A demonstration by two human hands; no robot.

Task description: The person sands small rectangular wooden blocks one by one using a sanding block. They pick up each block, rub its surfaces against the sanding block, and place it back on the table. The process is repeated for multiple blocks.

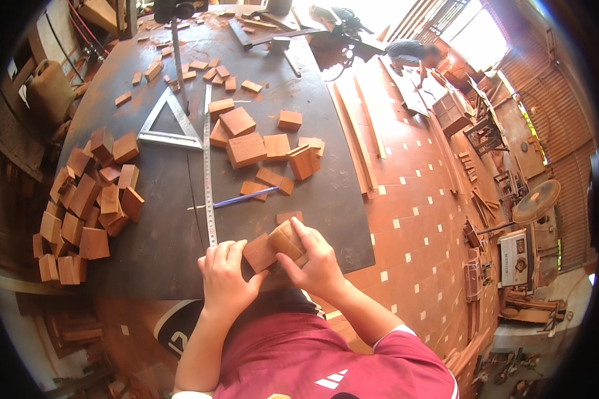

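At the near edge of the dark table, my right hand [318, 265] grips a reddish-brown wooden block [288, 241] between thumb and fingers. Against its left side sits another wooden block [260, 253], its corner between the thumb and curled fingers of my left hand [226, 274]. Just beyond them, a third block [289, 217] is partly hidden. A long measuring strip [208, 173] runs away from me, its near end by my left fingers. Beyond my hands lies a blue pen [245, 197], touching small blocks [270, 177].
A metal triangle square [172, 126] lies left of the strip. Many blocks [86, 199] are heaped at the table's left, with more [246, 149] in the middle. A dark-handled square [241, 34] lies at the far end. Another person [412, 54] stands at the far right.
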